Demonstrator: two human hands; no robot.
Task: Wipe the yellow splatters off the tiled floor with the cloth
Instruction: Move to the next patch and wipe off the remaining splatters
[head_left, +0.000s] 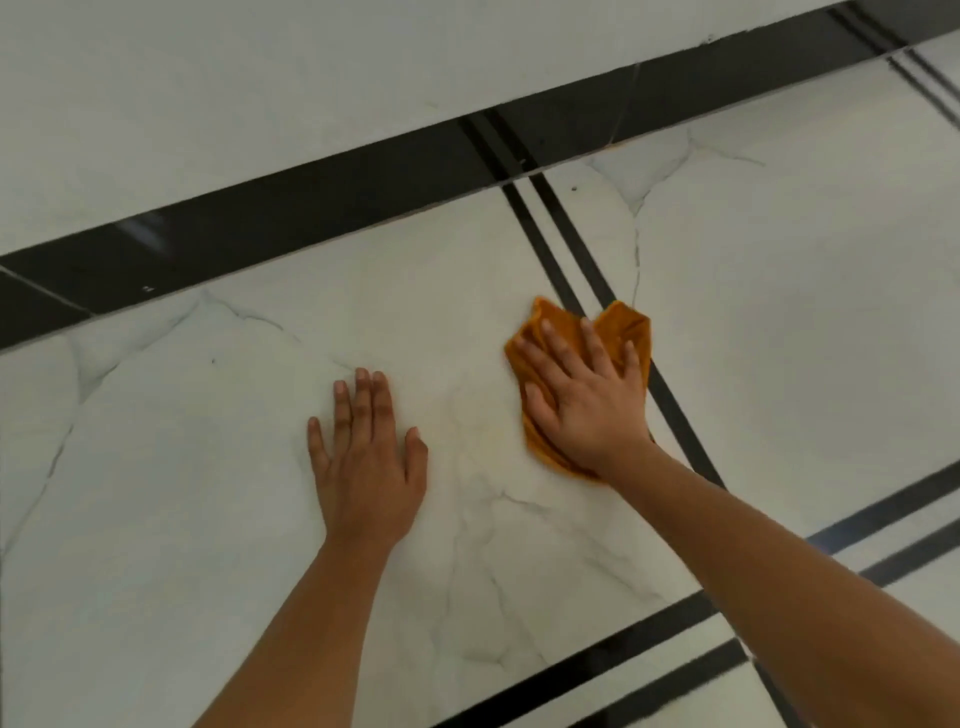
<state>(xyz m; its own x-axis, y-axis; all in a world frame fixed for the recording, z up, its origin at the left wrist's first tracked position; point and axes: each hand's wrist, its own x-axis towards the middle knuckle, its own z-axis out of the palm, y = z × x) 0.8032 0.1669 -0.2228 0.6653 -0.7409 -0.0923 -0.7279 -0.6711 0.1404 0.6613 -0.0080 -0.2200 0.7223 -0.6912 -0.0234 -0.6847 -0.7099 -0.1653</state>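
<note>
An orange cloth (626, 325) lies flat on the white marble-look floor tile (208, 467), partly over a pair of black stripes. My right hand (582, 395) presses down on the cloth with fingers spread, covering most of it. My left hand (366, 457) rests flat on the bare tile to the left, fingers together, holding nothing. A faint yellowish smear (485, 441) shows on the tile between the two hands, just left of the cloth.
A black skirting band (311, 202) runs diagonally along the foot of a pale wall (260, 78) at the far side. Double black stripes (566, 244) cross the floor toward the wall, and another pair (675, 639) runs across at the lower right.
</note>
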